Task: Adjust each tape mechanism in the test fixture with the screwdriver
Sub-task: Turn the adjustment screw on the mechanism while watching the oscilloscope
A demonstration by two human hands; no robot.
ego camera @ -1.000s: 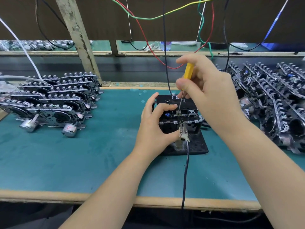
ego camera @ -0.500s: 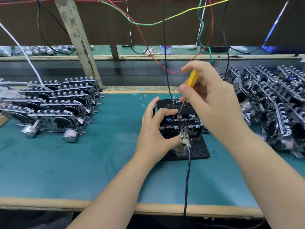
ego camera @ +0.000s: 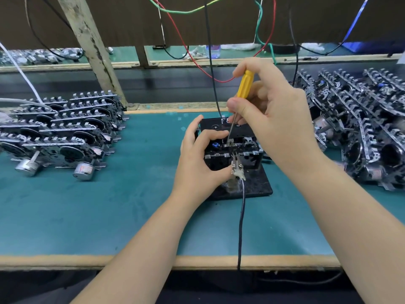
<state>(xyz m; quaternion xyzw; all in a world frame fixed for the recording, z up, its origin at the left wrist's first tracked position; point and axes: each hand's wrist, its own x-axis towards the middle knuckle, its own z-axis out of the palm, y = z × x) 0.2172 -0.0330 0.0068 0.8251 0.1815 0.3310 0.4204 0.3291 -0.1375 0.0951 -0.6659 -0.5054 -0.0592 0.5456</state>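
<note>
The tape mechanism (ego camera: 233, 148) is sitting in the black test fixture (ego camera: 252, 185), which is lying on the green table (ego camera: 109, 205). The left hand (ego camera: 198, 163) is curling round the left side of the mechanism and holding it down. The right hand (ego camera: 269, 110) is just above the fixture, with its fingers pinching the yellow screwdriver (ego camera: 245, 84). The thin metal tip is pointing down at a small part on top of the mechanism; I cannot tell if it is sitting in a screw.

To do this step well, I think the tip should be staying straight in its spot while the fingers are turning it only a little at a time. The left hand should be keeping the mechanism from sliding.

A metal clip (ego camera: 236, 168) with a dark cable (ego camera: 241, 216) is clamping onto the front of the fixture, just beside the left thumb, so there is little room there. Piles of other mechanisms are lying to the left (ego camera: 61, 128) and right (ego camera: 359, 123) of the fixture, well apart from it. Coloured wires (ego camera: 271, 40) are hanging behind the fixture, close to the right hand. In front of the fixture, open green table is running to the wooden edge (ego camera: 197, 261).
</note>
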